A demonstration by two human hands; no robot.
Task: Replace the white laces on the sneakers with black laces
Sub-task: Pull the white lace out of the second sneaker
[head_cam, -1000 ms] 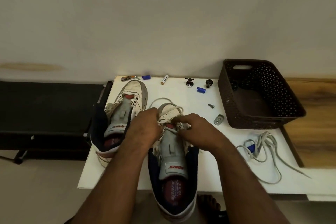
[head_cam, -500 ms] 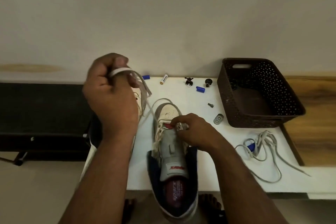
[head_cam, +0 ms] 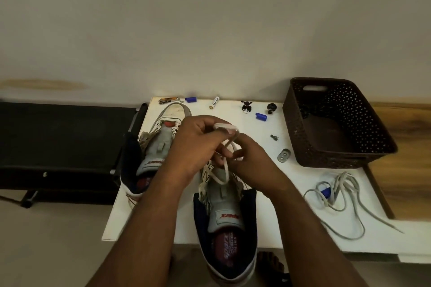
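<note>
Two white sneakers with grey tongues lie on the white table (head_cam: 261, 235). The near sneaker (head_cam: 225, 216) points away from me, its heel hanging over the front edge. The far sneaker (head_cam: 158, 147) lies to its left. Above the near sneaker's toe my left hand (head_cam: 194, 144) pinches a white lace (head_cam: 225, 127) that loops over my fingers. My right hand (head_cam: 247, 158) holds the same lace lower down, where it hangs in a loop over the tongue. A loose greyish-white lace (head_cam: 338, 196) lies in a heap at the table's right. No black lace is visible.
A dark brown perforated basket (head_cam: 345, 156) stands at the back right. Small items lie along the back edge: blue caps (head_cam: 261, 116), a white tube (head_cam: 215, 102), a nail clipper (head_cam: 168, 100), a screw (head_cam: 274, 137), a metal plate (head_cam: 283, 155). A black bench (head_cam: 58, 142) is on the left.
My left hand, raised high to the left with the lace half a second ago, has come back down over the near sneaker's toe. My right hand has taken hold of the lace.
</note>
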